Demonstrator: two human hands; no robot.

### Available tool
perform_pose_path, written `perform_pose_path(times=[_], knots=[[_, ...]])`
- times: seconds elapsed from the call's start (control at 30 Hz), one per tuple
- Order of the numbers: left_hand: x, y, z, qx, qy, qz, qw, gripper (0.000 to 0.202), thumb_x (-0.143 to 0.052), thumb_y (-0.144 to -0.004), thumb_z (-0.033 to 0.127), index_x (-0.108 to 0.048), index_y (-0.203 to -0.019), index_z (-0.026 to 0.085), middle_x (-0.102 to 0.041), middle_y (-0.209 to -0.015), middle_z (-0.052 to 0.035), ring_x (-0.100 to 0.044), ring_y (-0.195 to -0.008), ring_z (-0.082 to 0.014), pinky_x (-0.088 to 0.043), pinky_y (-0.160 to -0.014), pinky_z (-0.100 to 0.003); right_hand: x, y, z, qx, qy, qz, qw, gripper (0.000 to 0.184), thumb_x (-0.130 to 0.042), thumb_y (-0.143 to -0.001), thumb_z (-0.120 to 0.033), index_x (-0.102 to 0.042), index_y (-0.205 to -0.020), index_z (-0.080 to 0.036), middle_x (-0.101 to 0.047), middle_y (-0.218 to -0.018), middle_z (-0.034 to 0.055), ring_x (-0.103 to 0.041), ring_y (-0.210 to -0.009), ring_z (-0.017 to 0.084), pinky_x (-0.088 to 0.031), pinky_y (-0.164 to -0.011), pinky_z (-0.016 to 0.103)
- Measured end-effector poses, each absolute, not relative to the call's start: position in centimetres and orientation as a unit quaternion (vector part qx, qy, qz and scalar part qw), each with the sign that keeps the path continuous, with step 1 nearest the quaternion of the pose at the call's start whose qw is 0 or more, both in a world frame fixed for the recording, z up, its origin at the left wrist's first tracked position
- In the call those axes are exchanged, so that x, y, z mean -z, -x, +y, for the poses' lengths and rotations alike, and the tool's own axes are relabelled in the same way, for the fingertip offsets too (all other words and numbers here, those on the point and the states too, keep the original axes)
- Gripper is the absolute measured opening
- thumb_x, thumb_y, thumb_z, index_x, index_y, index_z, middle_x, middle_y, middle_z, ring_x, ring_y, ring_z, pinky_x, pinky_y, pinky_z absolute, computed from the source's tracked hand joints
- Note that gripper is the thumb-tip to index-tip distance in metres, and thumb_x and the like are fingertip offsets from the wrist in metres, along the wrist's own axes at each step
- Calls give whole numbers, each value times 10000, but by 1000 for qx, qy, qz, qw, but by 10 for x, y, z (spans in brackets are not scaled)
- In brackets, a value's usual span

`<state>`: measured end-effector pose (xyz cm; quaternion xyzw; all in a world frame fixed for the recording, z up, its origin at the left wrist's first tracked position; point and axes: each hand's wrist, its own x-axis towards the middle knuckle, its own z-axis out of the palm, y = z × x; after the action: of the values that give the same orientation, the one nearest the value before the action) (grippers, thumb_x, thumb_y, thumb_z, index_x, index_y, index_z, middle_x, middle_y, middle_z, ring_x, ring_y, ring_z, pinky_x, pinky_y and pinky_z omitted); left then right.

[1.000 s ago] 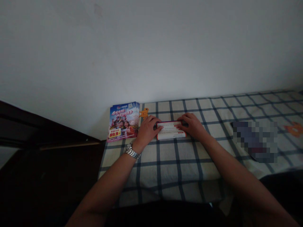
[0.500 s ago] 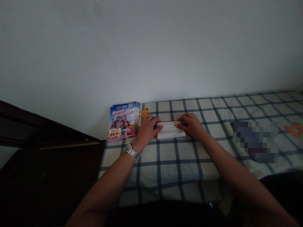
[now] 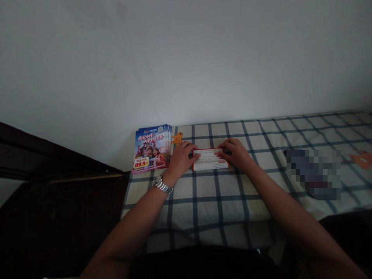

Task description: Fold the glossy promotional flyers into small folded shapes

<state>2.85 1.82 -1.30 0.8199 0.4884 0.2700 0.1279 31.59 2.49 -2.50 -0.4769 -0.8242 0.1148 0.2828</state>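
A folded flyer (image 3: pixel 209 159), white with red edges and printed lines, lies on the checked cloth (image 3: pixel 203 197). My left hand (image 3: pixel 183 158) grips its left end, thumb on top and fingers at the far edge. At the right end my right hand (image 3: pixel 234 154) pinches it the same way. A silver watch (image 3: pixel 163 184) circles my left wrist. Just left of that hand sits a stack of colourful flyers (image 3: pixel 151 149), the top one showing "89.9".
A pale wall (image 3: pixel 186 62) rises behind the cloth-covered surface. To the right lies a blurred-out dark object (image 3: pixel 312 174). Orange animal figures are printed on the cloth. A dark gap (image 3: pixel 72 217) is on the left, beyond the surface's edge.
Both hands keep their hold on the folded flyer in almost the same place. Its near edge looks slightly flatter now.
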Motion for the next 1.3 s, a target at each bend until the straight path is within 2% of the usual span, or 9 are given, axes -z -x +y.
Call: perform_pose_path(times=[0.67,1.3], knots=[[16,-28,19,-271,-818,493,118,291,-745,-920,288,-634,-1182,228,-639,-1146,-59,-588,-1102,-268,-493,-995,-426,27,-317,27,-109,482,-820,288,177,-743,-916,-332,-720,-1067,-242,-670,-1057,98,-620,-1012,303,-518,-902,471],[16,-28,19,-269,-816,496,123,206,-769,-905,286,-666,-1075,230,-629,-1113,-45,-585,-1089,-260,-488,-989,-421,30,-319,28,-117,475,-821,296,166,-747,-915,-332,-719,-1051,-241,-670,-1057,97,-619,-999,297,-508,-876,461]])
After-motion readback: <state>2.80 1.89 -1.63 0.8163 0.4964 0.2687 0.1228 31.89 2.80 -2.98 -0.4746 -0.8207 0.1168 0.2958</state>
